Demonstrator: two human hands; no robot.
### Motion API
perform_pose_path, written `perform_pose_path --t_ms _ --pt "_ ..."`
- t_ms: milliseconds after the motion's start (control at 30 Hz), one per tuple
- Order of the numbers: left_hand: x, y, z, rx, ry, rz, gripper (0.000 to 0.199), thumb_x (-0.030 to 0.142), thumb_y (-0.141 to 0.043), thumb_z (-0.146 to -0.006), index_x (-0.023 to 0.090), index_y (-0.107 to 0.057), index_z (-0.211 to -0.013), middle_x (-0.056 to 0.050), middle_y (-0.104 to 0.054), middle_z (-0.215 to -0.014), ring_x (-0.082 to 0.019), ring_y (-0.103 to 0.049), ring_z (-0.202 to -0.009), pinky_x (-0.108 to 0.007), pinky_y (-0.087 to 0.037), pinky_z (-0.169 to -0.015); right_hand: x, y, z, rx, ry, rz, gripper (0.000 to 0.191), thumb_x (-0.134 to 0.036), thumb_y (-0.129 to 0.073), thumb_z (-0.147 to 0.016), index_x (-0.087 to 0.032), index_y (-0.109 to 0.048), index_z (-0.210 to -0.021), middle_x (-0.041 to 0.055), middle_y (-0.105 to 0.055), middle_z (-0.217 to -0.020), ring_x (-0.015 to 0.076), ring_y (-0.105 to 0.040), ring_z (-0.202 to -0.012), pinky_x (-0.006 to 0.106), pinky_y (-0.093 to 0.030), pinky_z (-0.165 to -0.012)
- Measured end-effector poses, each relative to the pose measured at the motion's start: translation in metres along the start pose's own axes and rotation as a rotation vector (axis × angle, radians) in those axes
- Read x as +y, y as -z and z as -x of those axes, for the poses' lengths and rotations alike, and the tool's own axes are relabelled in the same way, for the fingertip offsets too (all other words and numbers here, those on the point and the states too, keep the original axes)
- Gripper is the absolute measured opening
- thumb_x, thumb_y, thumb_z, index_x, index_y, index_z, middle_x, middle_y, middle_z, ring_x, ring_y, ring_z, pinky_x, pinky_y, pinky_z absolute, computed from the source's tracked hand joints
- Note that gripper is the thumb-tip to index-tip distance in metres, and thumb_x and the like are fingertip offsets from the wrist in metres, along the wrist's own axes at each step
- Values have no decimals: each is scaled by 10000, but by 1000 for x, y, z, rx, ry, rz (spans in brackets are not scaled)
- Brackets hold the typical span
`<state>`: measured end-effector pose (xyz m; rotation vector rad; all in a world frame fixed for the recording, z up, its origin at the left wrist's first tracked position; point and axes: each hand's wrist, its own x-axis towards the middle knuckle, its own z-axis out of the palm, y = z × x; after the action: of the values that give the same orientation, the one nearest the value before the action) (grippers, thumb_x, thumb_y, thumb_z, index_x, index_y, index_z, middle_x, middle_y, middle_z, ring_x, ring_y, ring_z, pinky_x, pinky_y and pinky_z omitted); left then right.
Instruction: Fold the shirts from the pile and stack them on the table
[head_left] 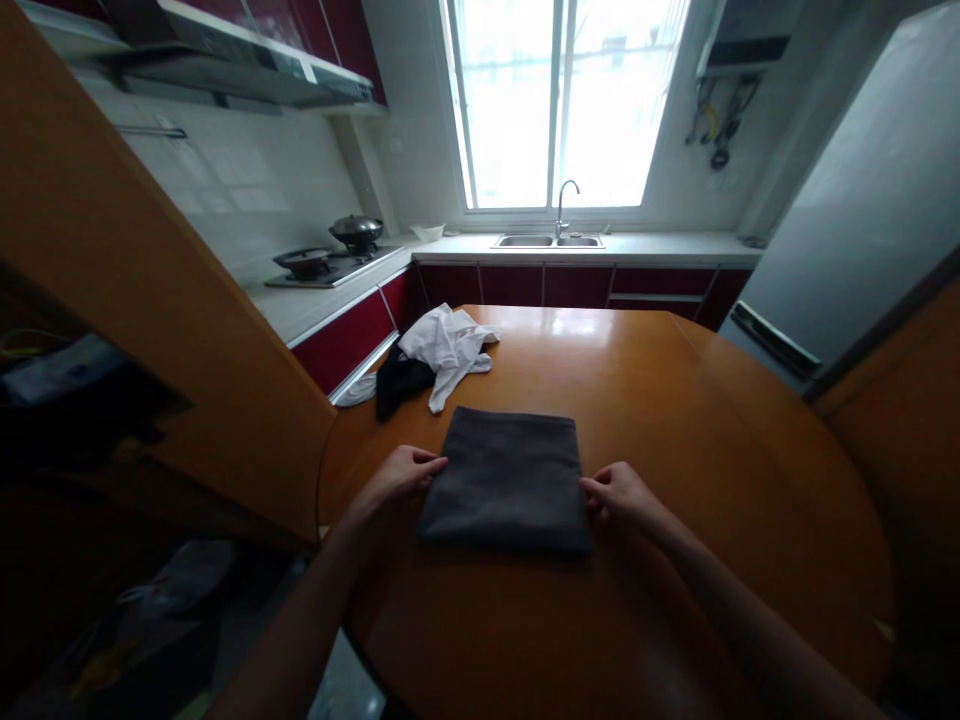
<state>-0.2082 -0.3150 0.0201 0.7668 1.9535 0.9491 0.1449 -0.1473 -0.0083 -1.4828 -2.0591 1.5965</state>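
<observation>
A dark grey folded cloth, roughly square, lies flat on the wooden table in front of me. My left hand pinches its left edge between thumb and fingers. On the opposite side, my right hand grips the right edge in the same way. The cloth's near edge looks like a thick fold. What kind of item it is, beyond folded fabric, cannot be made out. Beyond my left hand lie a crumpled white cloth and a black cloth, partly overlapping.
A wooden panel stands close on the left. Behind the table are a counter with a sink, a tap, and a stove with a lidded pot and a pan. A fridge stands at right.
</observation>
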Motion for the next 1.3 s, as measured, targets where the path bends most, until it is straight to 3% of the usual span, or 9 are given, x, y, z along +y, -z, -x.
perform_pose_path --t_ms 167,367,500,600,833,1067,1200,1300 --pt "4 0 -4 21 8 -27 505 484 -891 -480 95 -792 -786 -78 -715 -670 -149 -564 -533 -226 -378 -485 -7 -11 -7 46 40 76 247 -205 -638 -825 -138 -646 -587 36 -665 -543 93 -560 -424 172 -345 -398" --pt "13 -4 3 55 21 -23 542 496 -894 -411 100 -783 -764 -80 -722 -670 -182 -616 -568 -236 -423 -502 -11 -8 -4 77 67 84 123 -144 -666 -739 -130 -693 -620 36 -673 -567 114 -598 -494 179 -338 -425" --pt "21 -12 -2 55 42 -78 562 537 -892 -379 130 -785 -751 -78 -742 -701 -221 -663 -624 -257 -473 -532 -13 9 -1 128 85 91 90 -145 -684 -709 -138 -704 -622 34 -678 -589 130 -636 -576 177 -333 -449" --pt "34 -34 -9 44 38 -88 606 576 -888 -358 132 -783 -757 -79 -746 -703 -231 -669 -631 -268 -487 -544 -7 35 -3 162 73 92 87 -147 -695 -699 -142 -699 -611 27 -669 -572 129 -630 -569 179 -333 -455" --pt "92 -133 -48 -39 -183 -142 583 635 -831 -487 121 -784 -760 -81 -741 -692 -233 -674 -641 -264 -477 -539 40 126 -22 259 -15 78 96 -120 -664 -736 -125 -693 -645 5 -628 -535 97 -564 -489 175 -357 -458" --pt "154 -262 -101 -200 -269 -29 482 522 -851 -558 86 -756 -740 -76 -704 -611 -171 -633 -528 -238 -465 -488 93 249 -35 440 -124 139 76 -137 -683 -752 -110 -719 -691 6 -605 -494 104 -535 -458 200 -397 -487" --pt "198 -339 -119 -205 -274 -13 327 394 -849 -606 98 -717 -642 -60 -659 -527 -161 -617 -475 -223 -454 -448 111 313 -43 603 -183 254 125 -144 -653 -807 -81 -749 -758 124 -724 -730 175 -669 -704 242 -459 -641" --pt "223 -383 -131 -215 -278 -17 262 341 -840 -633 108 -723 -660 -59 -662 -520 -171 -645 -494 -215 -469 -459 117 337 -45 756 -213 349 244 -192 -565 -908 -43 -752 -956 218 -724 -1016 263 -671 -1016 316 -456 -855"
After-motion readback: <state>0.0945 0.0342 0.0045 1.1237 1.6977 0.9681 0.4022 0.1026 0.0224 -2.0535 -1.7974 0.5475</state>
